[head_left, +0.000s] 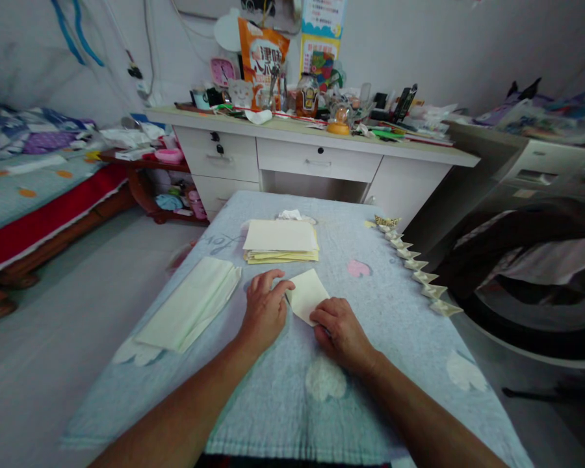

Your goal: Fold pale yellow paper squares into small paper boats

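A small folded piece of cream paper [308, 294], with pointed corners, is in front of me on the cloth-covered table. My right hand [341, 333] pinches its lower right corner, the fingers curled over the edge. At the paper's left corner is my left hand [264, 307], fingers bent and apart, with one fingertip touching or almost touching the edge. Just beyond the hands sits a stack of cream and yellow paper sheets [280, 237]. To the left lies a larger folded pale sheet [190, 304].
Several folded paper boats [425, 277] form a row along the table's right side, with a leopard-patterned item [387, 221] at the far end. Crumpled white tissue [290, 214] lies behind the stack. A cluttered desk [316, 133] stands beyond, a washing machine [550, 175] at right, a bed [39, 179] at left.
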A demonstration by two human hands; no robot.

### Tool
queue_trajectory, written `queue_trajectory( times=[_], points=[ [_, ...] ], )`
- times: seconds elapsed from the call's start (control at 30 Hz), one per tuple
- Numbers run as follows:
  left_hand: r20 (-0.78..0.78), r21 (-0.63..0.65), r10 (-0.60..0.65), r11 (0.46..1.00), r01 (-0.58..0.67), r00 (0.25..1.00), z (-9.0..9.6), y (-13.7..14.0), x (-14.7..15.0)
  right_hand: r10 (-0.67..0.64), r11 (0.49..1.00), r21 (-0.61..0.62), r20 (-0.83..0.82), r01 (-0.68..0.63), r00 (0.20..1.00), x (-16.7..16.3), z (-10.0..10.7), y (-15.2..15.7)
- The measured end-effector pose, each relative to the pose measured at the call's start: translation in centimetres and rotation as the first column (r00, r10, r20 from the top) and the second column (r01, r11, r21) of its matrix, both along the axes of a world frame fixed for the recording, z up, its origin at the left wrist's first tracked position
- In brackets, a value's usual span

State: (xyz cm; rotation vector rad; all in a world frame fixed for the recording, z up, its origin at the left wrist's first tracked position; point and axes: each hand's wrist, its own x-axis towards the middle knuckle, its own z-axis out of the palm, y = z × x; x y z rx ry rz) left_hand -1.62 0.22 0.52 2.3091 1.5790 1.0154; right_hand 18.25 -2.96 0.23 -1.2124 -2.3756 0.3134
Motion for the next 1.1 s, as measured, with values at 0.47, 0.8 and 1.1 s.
queue_trajectory(
  times=[0.47, 0.8, 1.1],
  points=[
    [-0.056, -0.195, -0.267, 0.948, 0.252, 0.962, 0.1, -0.3, 0.0, -0.094, 0.995, -0.039, -0.124, 0.090, 0.988, 0.3, 0.5, 0.3],
    [-0.078, -0.226, -0.237, 0.950, 0.214, 0.968, 0.3, -0.3, 0.0, -0.272, 0.961, -0.076, -0.094, 0.266, 0.958, 0.5, 0.4, 0.5],
    [-0.134, -0.192, -0.211, 0.964, 0.184, 0.968, -0.2, -0.3, 0.7, -0.413, 0.908, -0.097, -0.035, 0.408, 0.910, 0.0, -0.2, 0.8]
  ],
)
